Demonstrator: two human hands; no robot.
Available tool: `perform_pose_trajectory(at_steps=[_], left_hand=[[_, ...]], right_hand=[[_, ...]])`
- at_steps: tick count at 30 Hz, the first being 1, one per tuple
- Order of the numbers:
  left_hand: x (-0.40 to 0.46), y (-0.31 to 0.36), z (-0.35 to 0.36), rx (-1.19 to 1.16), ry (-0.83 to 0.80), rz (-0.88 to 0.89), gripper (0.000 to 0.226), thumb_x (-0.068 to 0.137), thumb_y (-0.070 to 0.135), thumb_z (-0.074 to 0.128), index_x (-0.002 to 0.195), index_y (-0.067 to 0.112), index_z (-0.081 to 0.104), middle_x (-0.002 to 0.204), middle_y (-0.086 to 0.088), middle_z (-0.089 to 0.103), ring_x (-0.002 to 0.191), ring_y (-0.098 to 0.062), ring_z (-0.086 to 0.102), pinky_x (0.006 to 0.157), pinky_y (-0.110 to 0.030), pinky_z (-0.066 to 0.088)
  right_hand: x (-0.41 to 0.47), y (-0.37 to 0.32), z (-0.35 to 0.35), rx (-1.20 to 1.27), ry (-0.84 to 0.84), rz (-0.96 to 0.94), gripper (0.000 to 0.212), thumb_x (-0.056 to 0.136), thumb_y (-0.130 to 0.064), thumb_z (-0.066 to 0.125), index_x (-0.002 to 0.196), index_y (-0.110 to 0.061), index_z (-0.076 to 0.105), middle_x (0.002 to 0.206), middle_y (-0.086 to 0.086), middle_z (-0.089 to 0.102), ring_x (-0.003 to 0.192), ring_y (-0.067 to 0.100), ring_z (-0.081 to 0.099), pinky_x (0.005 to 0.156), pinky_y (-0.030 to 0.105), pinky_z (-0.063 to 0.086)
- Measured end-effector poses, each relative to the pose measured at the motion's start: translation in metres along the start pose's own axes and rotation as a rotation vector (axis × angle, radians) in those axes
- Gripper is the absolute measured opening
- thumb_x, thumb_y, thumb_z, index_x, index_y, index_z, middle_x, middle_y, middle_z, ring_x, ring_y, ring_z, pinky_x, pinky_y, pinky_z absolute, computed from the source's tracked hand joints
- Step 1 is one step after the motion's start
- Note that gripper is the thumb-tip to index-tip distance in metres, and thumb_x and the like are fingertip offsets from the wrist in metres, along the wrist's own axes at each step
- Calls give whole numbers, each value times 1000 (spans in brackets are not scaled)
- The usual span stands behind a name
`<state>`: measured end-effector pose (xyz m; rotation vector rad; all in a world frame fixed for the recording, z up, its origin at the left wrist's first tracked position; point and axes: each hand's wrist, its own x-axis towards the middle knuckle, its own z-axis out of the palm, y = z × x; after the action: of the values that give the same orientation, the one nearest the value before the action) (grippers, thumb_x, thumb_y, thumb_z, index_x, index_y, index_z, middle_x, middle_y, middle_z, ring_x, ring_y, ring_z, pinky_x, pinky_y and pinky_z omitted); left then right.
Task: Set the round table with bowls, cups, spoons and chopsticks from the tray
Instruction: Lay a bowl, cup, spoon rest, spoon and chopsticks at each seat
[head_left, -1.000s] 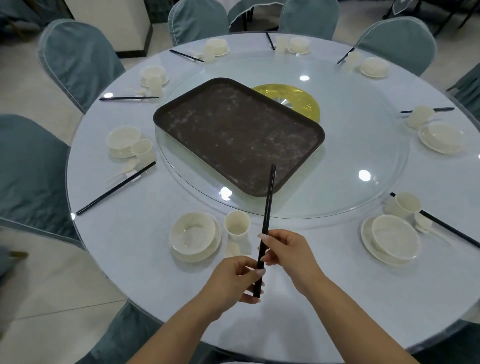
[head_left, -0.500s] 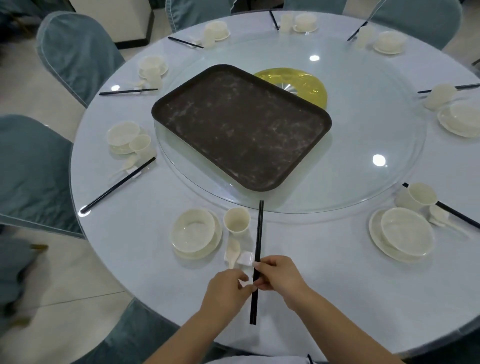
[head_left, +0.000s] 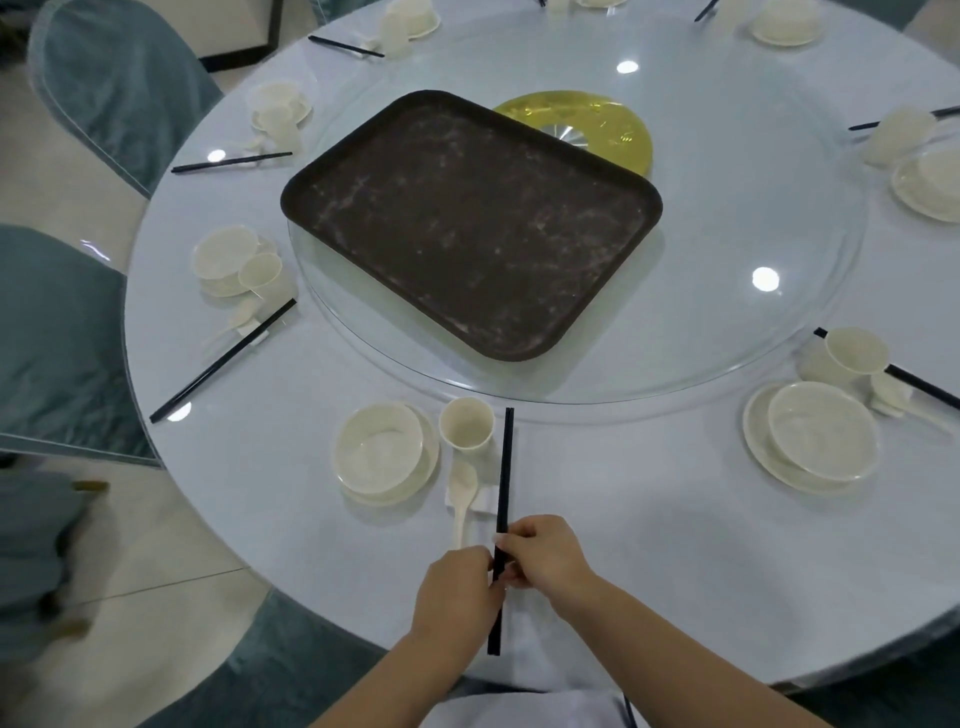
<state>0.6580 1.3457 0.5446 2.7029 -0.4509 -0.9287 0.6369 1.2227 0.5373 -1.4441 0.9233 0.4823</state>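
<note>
Two hands meeting low at centre

Bare forearms reaching in from below, converging. Left hand (head_left: 460, 584) and right hand (head_left: 543, 553) side by side, fingers curled, pinching a pair of black chopsticks (head_left: 503, 499) between them.

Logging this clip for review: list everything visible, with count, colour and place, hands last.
Round table: one, pale blue-white.
Glass turntable: one, clear, centre.
Tray: one, dark brown, bare, on turntable.
Yellow disc: one, under the glass.
Place settings: at least seven, cream bowls, cups, spoons, around the rim.
Nearest bowl, cup, spoon: one each, cream.
Chopsticks: black pair, right of spoon.
Chairs: several, teal covers.
Left hand, right hand: both pinch the chopsticks.
</note>
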Motion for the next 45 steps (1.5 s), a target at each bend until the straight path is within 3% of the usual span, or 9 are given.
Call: perform_pose_trajectory(at_steps=[6, 12, 20, 30, 40, 45], left_hand=[[-6, -5, 10, 16, 16, -20, 19, 96, 30, 49, 94, 17, 63, 87, 3, 65, 75, -14, 56, 71, -25, 47], [-5, -6, 10, 18, 44, -20, 19, 97, 28, 48, 98, 16, 63, 95, -1, 68, 85, -17, 63, 70, -24, 45], [-11, -10, 12, 72, 64, -30, 20, 99, 28, 45, 93, 16, 60, 94, -3, 67, 84, -20, 64, 66, -24, 42], [-10, -9, 9, 83, 59, -14, 18, 98, 26, 45, 92, 16, 59, 93, -2, 66, 83, -19, 63, 65, -24, 40], [-14, -9, 7, 95, 34, -1, 11, 98, 23, 46, 89, 18, 51, 95, -4, 66, 84, -21, 63, 65, -24, 40], [-22, -15, 9, 48, 12, 62, 19, 96, 28, 51, 112, 18, 55, 99, -1, 65, 88, -18, 63, 74, -26, 47]], right_hand=[[1, 8, 3, -57, 2, -7, 25, 87, -9, 68, 62, -5, 66, 56, 12, 65, 49, 20, 64, 53, 27, 54], [3, 8, 6, -88, 47, -31, 9, 85, -10, 71, 81, -2, 69, 65, 17, 70, 51, 22, 66, 54, 29, 56], [8, 9, 11, -202, 105, -88, 21, 84, -16, 73, 81, 4, 66, 64, 12, 71, 53, 22, 70, 63, 38, 61], [11, 12, 13, -284, 114, -154, 19, 87, -20, 71, 80, -3, 67, 65, 8, 71, 52, 17, 69, 63, 32, 60], [13, 14, 14, -262, 115, -133, 17, 86, -21, 72, 82, -7, 63, 64, 6, 71, 54, 19, 70, 66, 35, 61], [11, 16, 13, -217, 80, -120, 16, 86, -19, 73, 82, -8, 62, 67, 8, 72, 58, 22, 71, 65, 36, 61]])
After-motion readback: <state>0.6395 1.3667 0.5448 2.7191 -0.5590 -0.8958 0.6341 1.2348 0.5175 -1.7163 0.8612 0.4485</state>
